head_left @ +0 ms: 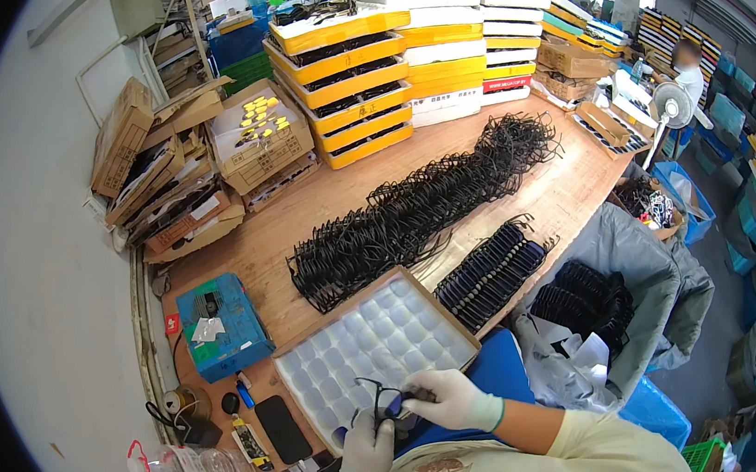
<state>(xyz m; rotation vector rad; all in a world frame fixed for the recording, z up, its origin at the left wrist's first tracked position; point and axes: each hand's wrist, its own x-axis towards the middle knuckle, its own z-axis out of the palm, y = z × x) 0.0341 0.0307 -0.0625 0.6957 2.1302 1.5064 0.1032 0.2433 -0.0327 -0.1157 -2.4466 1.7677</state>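
Note:
Both my hands wear white gloves and meet at the near table edge. My left hand (pixel 365 452) and my right hand (pixel 450 398) together grip a black eyeglass frame (pixel 378 396), held just in front of a white compartment tray (pixel 373 339) in a cardboard rim. A long row of black eyeglass frames (pixel 413 213) stretches diagonally across the wooden table (pixel 524 210). Beside the tray lies a shorter row of dark blue-lensed glasses (pixel 489 272).
A blue box (pixel 218 324), a black phone (pixel 282 429), a tape roll and a plastic bottle (pixel 185 468) sit at the left. Yellow and white trays (pixel 359 70) and cardboard boxes (pixel 259 133) stack at the back. A bag of black frames (pixel 586 301) hangs at right. Another person (pixel 686 70) stands far right.

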